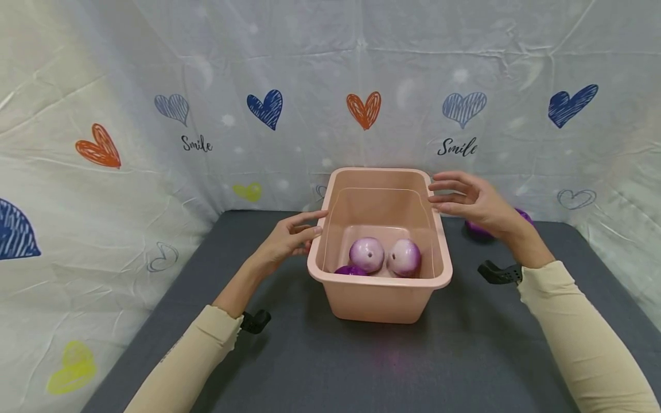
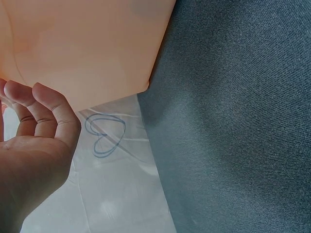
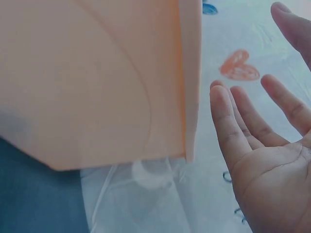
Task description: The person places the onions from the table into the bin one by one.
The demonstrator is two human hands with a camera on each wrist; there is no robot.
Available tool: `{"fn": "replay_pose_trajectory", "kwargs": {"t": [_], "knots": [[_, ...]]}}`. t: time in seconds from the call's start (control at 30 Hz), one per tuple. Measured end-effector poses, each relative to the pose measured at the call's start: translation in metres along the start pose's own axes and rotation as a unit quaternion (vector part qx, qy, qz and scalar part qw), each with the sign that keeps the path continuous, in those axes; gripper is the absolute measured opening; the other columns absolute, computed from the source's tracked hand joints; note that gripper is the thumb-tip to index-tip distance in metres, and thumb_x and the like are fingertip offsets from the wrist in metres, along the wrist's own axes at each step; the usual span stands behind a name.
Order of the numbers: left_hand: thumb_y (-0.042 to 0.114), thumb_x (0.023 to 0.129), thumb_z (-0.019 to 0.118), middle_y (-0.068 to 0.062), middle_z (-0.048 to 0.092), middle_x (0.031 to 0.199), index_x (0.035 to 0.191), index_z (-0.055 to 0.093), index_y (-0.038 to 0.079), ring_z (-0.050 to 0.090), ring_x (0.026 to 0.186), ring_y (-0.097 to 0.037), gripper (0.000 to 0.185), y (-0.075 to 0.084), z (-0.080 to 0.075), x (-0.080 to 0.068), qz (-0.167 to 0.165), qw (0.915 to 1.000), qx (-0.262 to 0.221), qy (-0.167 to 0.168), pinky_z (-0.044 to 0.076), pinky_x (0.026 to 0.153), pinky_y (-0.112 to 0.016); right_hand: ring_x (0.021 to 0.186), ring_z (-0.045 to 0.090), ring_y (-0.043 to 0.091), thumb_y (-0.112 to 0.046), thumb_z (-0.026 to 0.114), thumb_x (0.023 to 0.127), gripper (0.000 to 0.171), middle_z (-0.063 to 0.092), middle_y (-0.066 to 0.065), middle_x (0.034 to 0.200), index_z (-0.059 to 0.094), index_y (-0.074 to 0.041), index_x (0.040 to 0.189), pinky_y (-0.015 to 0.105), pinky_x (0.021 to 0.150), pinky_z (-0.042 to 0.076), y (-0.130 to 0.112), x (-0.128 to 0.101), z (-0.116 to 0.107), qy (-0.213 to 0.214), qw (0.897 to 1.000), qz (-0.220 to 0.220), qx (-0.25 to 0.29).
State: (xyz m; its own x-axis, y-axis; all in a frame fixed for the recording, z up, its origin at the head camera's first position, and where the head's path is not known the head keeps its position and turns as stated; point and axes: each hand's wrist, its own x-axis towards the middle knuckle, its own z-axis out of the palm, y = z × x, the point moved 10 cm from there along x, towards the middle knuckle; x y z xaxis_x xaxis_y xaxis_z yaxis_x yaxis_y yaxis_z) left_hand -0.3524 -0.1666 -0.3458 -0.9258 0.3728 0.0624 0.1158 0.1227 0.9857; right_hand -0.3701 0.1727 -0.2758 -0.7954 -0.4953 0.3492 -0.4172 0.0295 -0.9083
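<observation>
Hands (image 1: pixel 289 238) flank bin (image 1: pixel 379 298); onions (image 1: pixel 366 255) inside.

Light is bright and even, with soft shadows only. The head view bends at edges; both my wrist views look blurry.

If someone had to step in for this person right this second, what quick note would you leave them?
Left hand: open, fingers at the left rim of the pink tub, not clearly gripping.
Right hand: open, beside the right rim, apart from it in the wrist view.
In the tub: two pale purple balls and a darker purple one.
One purple ball lies on the grey table behind the right hand, probably still to go in.
</observation>
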Motion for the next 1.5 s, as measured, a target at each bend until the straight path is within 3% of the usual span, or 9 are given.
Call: {"fn": "replay_pose_trajectory", "kwargs": {"t": [0.1,0.27,0.43,0.73,0.9,1.17,1.23,1.37,1.5], "knots": [[0.027,0.101,0.068,-0.010,0.061,0.087,0.149,0.056,0.020,0.056,0.074,-0.019,0.050,0.000,0.000,0.000,-0.001,1.0000,0.001,0.001,0.055,0.074,-0.037,0.121,0.060,0.029,0.005,0.065,0.096,0.050,0.051,0.025,0.142,0.053,-0.005,0.144,0.036,0.093,0.051,0.005,-0.007,-0.008,0.007,1.000,0.007,0.000],[0.029,0.101,0.068,-0.010,0.060,0.085,0.149,0.056,0.021,0.056,0.073,-0.018,0.050,-0.001,0.000,0.000,0.000,1.0000,0.008,0.001,0.055,0.076,-0.040,0.120,0.061,0.025,0.004,0.064,0.098,0.049,0.054,0.013,0.140,0.052,-0.005,0.145,0.034,0.093,0.051,0.017,-0.022,-0.024,0.020,0.999,0.030,-0.018],[0.029,0.101,0.068,-0.010,0.058,0.083,0.149,0.056,0.022,0.055,0.075,-0.023,0.050,-0.001,0.000,0.000,0.003,0.9999,0.012,0.001,0.055,0.076,-0.042,0.121,0.060,0.027,0.001,0.062,0.100,0.048,0.053,0.013,0.140,0.049,-0.004,0.146,0.033,0.092,0.052,0.029,-0.041,-0.040,0.035,0.997,0.052,-0.035],[0.029,0.101,0.067,-0.008,0.057,0.081,0.150,0.055,0.020,0.054,0.074,-0.019,0.051,0.000,0.001,0.000,0.004,0.9999,0.012,-0.003,0.054,0.074,-0.039,0.119,0.061,0.017,-0.012,0.065,0.102,0.047,0.056,0.008,0.138,0.049,-0.007,0.146,0.023,0.091,0.049,0.050,-0.080,-0.076,0.082,0.985,0.108,-0.107],[0.029,0.101,0.068,-0.008,0.058,0.081,0.150,0.055,0.019,0.054,0.075,-0.021,0.051,0.000,0.001,0.001,0.008,0.9999,0.014,-0.003,0.054,0.073,-0.036,0.116,0.063,0.014,-0.008,0.063,0.103,0.046,0.059,0.003,0.133,0.049,-0.005,0.147,0.023,0.089,0.050,0.059,-0.103,-0.096,0.104,0.984,0.109,-0.096],[0.028,0.101,0.068,-0.009,0.059,0.079,0.150,0.055,0.018,0.054,0.076,-0.028,0.051,-0.001,0.001,0.001,0.008,0.9999,0.014,-0.003,0.052,0.069,-0.034,0.110,0.065,0.012,0.008,0.058,0.100,0.043,0.063,0.001,0.129,0.052,-0.001,0.142,0.025,0.087,0.052,0.073,-0.135,-0.130,0.139,0.987,0.081,-0.015],[0.029,0.101,0.068,-0.009,0.060,0.081,0.150,0.055,0.019,0.055,0.077,-0.027,0.051,0.000,0.002,0.001,0.006,0.9999,0.012,-0.004,0.054,0.072,-0.035,0.110,0.063,0.007,0.006,0.059,0.101,0.044,0.062,-0.005,0.127,0.052,-0.005,0.143,0.023,0.087,0.052,0.077,-0.143,-0.138,0.151,0.984,0.094,-0.030],[0.028,0.101,0.068,-0.010,0.060,0.082,0.149,0.055,0.020,0.055,0.077,-0.026,0.051,0.000,0.002,0.001,0.004,0.9999,0.009,-0.004,0.054,0.071,-0.035,0.107,0.060,-0.005,-0.007,0.062,0.103,0.048,0.054,-0.017,0.127,0.048,-0.018,0.148,0.017,0.083,0.050,0.085,-0.160,-0.156,0.176,0.969,0.136,-0.109],[0.027,0.101,0.068,-0.012,0.058,0.080,0.149,0.056,0.021,0.051,0.078,-0.031,0.049,0.000,0.001,0.001,0.006,0.9999,0.009,-0.001,0.051,0.066,-0.032,0.104,0.052,-0.013,-0.016,0.063,0.104,0.056,0.045,-0.010,0.134,0.040,-0.021,0.155,0.014,0.081,0.048,0.092,-0.172,-0.168,0.183,0.957,0.159,-0.158]]}}
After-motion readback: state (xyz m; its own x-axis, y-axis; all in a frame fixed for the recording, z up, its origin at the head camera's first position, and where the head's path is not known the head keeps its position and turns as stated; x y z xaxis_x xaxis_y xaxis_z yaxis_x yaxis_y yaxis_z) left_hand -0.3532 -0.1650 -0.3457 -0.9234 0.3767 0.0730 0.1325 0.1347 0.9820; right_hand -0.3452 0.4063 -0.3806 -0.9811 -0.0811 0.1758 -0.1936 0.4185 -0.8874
